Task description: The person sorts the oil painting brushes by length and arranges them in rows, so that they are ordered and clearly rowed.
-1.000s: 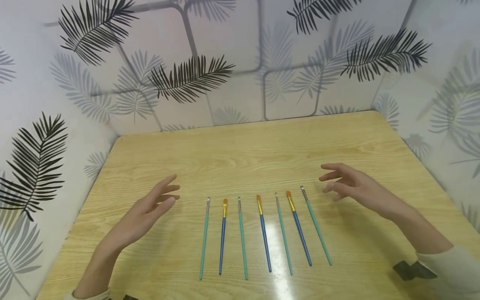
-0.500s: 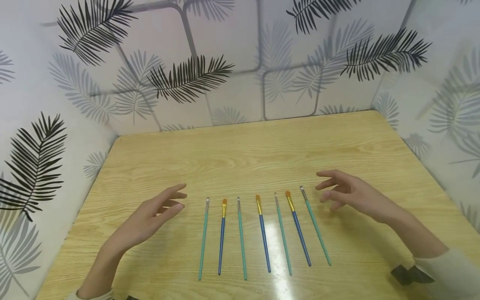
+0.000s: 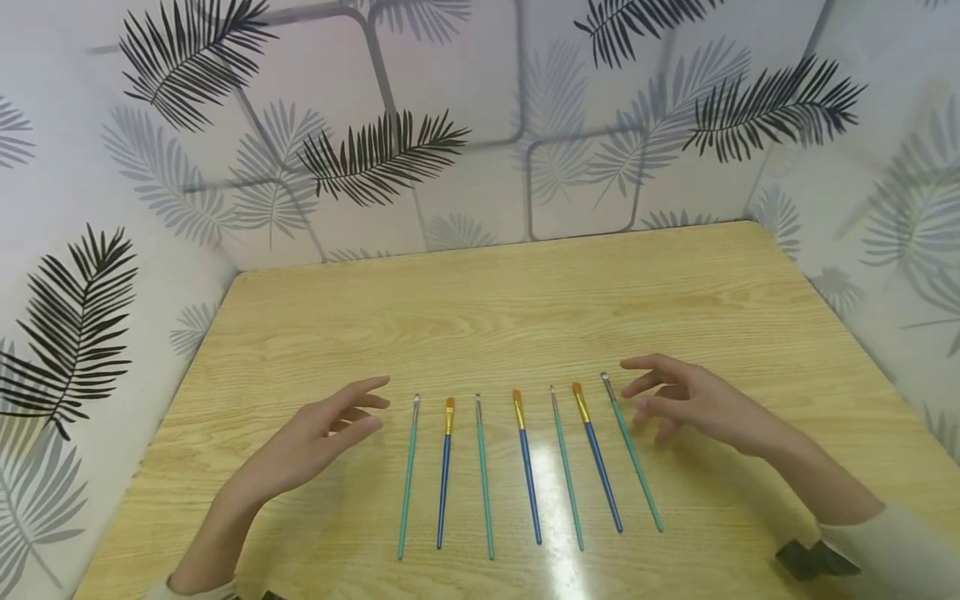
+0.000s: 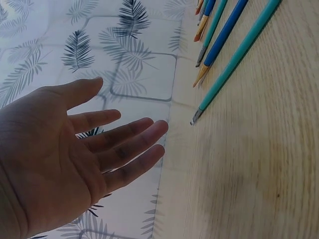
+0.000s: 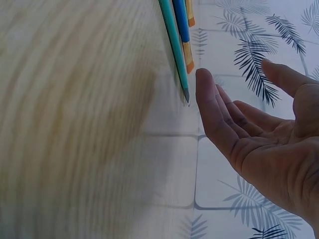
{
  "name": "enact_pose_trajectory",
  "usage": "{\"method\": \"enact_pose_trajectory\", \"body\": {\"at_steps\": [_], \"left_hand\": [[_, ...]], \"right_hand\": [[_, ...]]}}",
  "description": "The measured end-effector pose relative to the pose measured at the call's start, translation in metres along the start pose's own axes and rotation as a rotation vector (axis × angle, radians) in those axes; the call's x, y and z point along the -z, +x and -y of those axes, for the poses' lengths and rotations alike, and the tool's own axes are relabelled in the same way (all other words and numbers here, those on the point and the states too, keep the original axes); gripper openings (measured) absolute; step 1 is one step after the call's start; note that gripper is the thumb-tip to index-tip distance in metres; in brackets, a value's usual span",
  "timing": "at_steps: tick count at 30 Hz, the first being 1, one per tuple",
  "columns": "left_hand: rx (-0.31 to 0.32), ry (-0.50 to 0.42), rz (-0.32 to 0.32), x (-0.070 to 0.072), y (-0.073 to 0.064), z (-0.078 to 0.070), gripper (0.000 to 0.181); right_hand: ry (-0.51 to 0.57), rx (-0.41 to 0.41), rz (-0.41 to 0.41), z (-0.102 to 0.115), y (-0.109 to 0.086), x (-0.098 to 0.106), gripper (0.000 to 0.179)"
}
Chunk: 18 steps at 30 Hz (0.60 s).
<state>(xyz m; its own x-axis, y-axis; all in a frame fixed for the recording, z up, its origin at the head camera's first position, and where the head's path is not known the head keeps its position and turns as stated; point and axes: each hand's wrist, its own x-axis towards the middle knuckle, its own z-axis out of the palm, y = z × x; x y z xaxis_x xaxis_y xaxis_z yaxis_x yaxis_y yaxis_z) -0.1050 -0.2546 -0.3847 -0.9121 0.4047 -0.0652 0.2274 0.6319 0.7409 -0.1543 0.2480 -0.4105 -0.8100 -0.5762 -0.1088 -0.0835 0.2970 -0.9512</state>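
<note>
Seven brushes lie well inside the table's far edge, left hand and right hand half-spread, unladen.

Open table runs beyond seven spaced paintbrushes to the wall; they block the surface between left hand and right hand

Seven paintbrushes lie on a wood-grained table
</note>
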Motion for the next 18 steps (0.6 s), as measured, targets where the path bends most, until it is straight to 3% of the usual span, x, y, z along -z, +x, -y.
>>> {"method": "enact_pose_trajectory", "body": {"at_steps": [18], "left_hand": [[-0.020,0.001,0.108,-0.013,0.011,0.001,0.049]], "right_hand": [[-0.017,-0.053,0.050,-0.005,0.012,-0.018,0.058]]}}
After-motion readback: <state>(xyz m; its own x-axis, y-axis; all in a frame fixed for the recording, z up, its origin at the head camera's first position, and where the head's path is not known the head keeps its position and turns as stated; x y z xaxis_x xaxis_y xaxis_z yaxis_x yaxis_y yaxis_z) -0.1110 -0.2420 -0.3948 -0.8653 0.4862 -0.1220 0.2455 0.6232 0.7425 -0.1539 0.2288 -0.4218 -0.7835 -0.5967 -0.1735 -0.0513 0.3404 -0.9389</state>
